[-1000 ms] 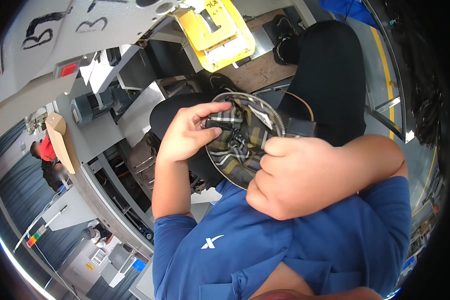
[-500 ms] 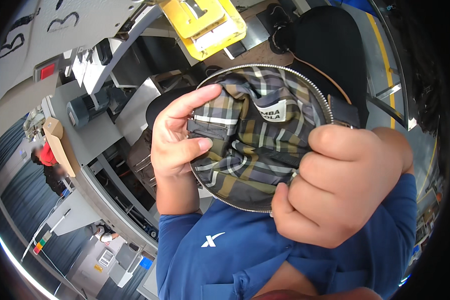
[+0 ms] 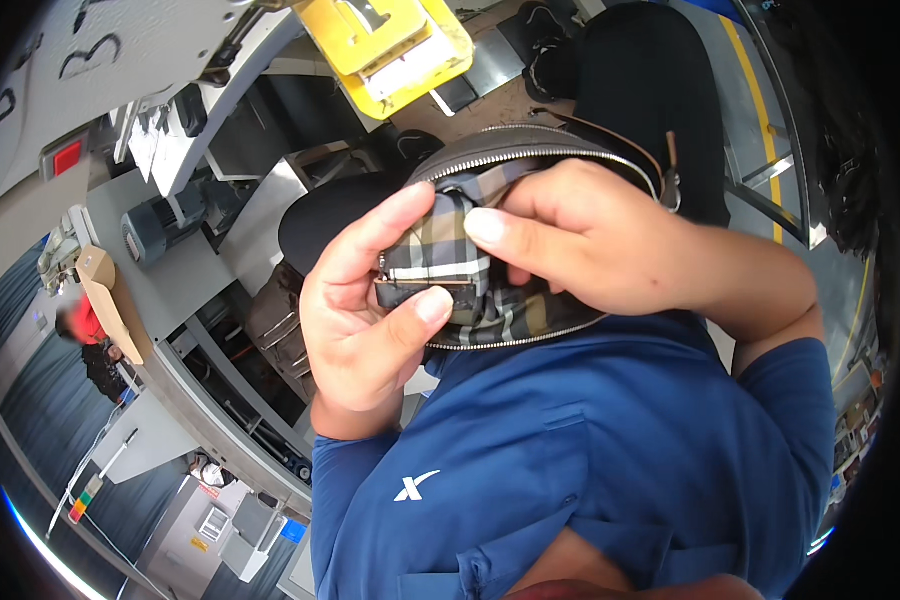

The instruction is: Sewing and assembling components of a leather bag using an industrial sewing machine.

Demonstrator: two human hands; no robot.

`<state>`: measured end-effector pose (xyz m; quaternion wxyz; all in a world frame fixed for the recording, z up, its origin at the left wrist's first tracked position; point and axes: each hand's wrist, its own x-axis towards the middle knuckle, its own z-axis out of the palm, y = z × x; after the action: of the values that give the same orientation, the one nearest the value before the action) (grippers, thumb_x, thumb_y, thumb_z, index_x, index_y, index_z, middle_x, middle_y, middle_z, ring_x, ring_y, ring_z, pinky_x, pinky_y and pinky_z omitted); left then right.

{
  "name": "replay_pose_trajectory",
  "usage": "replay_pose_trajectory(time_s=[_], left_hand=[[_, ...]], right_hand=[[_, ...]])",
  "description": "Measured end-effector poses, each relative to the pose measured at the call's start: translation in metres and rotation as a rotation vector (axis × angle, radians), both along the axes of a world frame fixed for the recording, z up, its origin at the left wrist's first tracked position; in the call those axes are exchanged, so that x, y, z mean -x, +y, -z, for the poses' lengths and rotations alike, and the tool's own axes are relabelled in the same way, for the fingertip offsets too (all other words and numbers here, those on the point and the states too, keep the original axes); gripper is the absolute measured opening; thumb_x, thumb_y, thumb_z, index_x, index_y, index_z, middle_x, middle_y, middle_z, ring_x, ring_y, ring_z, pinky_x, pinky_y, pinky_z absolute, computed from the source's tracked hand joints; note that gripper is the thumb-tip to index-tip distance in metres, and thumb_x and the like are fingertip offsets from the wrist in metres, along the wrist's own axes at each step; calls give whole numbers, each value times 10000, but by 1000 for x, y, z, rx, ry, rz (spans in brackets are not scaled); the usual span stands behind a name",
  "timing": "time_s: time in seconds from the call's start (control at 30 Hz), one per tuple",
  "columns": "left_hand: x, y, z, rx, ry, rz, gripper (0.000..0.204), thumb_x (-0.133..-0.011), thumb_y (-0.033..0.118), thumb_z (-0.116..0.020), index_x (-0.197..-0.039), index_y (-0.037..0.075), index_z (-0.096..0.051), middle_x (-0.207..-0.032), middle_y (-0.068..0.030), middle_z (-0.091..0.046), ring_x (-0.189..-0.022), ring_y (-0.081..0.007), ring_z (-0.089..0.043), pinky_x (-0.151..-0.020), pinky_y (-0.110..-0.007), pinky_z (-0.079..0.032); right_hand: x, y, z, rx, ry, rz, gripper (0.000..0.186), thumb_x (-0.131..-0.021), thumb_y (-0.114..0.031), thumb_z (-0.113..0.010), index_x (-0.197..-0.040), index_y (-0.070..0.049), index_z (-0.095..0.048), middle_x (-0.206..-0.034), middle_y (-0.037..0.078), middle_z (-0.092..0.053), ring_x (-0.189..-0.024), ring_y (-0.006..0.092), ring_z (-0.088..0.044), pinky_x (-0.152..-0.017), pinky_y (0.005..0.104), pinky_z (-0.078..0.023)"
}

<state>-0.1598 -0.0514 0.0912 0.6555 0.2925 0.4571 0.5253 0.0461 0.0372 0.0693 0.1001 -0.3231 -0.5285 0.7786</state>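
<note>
A small dark bag [image 3: 490,139] with an open metal zipper sits in front of my chest, its mouth facing up. Inside shows a plaid lining [image 3: 425,250] in olive, grey and white, with a dark-trimmed strip along an inner pocket at the left. My left hand [image 3: 355,310] grips the bag's left edge, its thumb on the dark trim and its fingers on the outside. My right hand [image 3: 595,240] reaches into the mouth, thumb against the lining beside the pocket. Its other fingers are partly hidden in the bag.
A yellow machine part [image 3: 390,60] stands beyond the bag. At the left are a grey motor [image 3: 150,230], a curved bench, and another dark bag [image 3: 275,325]. A person in red [image 3: 85,318] is farther off. My black-trousered legs lie beneath the bag.
My right hand has left the bag's right rim and gone into its mouth, onto the lining. The mouth now looks narrower, and the label inside is covered. My left hand keeps its hold.
</note>
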Motion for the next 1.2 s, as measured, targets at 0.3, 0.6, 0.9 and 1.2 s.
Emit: replay_pose_trajectory(time_s=[0.3,0.6,0.9,1.2], left_hand=[[-4,1,7,-42,28,-74,663,-804,0,-726,-1416,-61,-477,-1287,-268,-631,-1170,-323,-664,-1050,-452,-523],[-10,2,13,-16,-134,-14,517,-870,-33,-721,-1323,-62,-473,-1213,-207,-673,-1119,-238,-682,-1012,-367,-531],[-13,1,7,-52,-48,-26,577,-852,14,-776,-1332,-28,-459,-1192,-147,-654,-1083,-181,-665,-968,-312,-531],[-20,5,7,-40,-27,-30,469,-887,-9,-743,-1276,0,-481,-1152,-117,-648,-1043,-142,-652,-913,-271,-523]], right_hand=[[14,-12,8,324,232,249,284,-1028,-243,-610,-859,-17,-640,-740,-4,-606,-678,54,-533,-616,247,-449],[12,-7,8,156,333,456,298,-1012,-141,-587,-725,-65,-560,-684,-52,-541,-608,13,-431,-541,234,-338],[5,-1,13,71,296,264,209,-1014,-121,-615,-827,-27,-624,-755,-34,-597,-698,10,-511,-612,215,-417],[-4,-3,12,46,332,262,285,-977,-134,-661,-728,-63,-541,-637,-24,-554,-564,35,-480,-507,231,-364]])
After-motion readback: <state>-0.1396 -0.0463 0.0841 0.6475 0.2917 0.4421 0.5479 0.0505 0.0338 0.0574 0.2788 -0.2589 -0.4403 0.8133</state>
